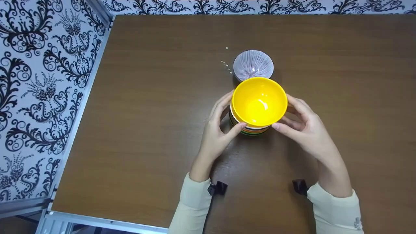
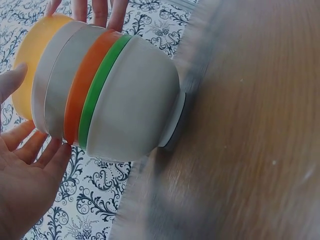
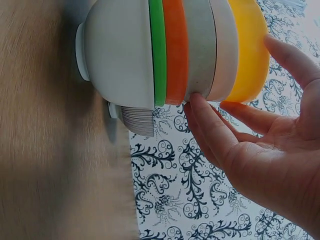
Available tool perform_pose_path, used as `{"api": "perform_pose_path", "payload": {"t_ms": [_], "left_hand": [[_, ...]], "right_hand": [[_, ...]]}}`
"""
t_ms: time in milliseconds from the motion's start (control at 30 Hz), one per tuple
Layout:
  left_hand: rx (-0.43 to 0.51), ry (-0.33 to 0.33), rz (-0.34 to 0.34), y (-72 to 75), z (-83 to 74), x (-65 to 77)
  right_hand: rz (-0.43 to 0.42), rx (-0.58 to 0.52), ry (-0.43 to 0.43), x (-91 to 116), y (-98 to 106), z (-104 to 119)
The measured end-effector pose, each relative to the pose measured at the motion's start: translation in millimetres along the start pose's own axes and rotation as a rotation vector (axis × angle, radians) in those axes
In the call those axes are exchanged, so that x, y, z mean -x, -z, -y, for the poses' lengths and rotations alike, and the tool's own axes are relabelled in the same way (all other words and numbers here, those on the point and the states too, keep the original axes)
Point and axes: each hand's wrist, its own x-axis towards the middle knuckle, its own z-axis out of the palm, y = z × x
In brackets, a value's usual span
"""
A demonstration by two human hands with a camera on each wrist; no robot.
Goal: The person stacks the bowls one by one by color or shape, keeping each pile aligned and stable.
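A yellow bowl (image 1: 259,102) sits on top of a stack of several nested bowls. Both hands hold it from opposite sides. My left hand (image 1: 219,130) has its thumb at the near rim and its fingers along the left side, spread down over the bowls below. On the right side, my right hand (image 1: 307,122) mirrors this, thumb at the rim and fingers against the side. Below the yellow bowl, the wrist views show a pale bowl, a grey bowl (image 3: 200,50), an orange bowl (image 3: 175,55), a green bowl (image 3: 158,55) and a white bowl (image 2: 135,100) at the bottom.
A pale bowl with thin dark stripes (image 1: 253,63) stands just behind the stack. Small white specks (image 1: 226,66) lie on the brown table (image 1: 156,113) to its left. Black-and-white patterned covering (image 1: 42,87) lines the left and far sides of the table.
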Motion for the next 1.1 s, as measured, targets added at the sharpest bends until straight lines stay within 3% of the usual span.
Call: {"api": "perform_pose_path", "payload": {"t_ms": [1100], "left_hand": [[0.025, 0.019, 0.009, 0.1, 5.7, 5.6]], "right_hand": [[0.009, 0.038, -0.016, 0.6, -2.8, -2.4]]}}
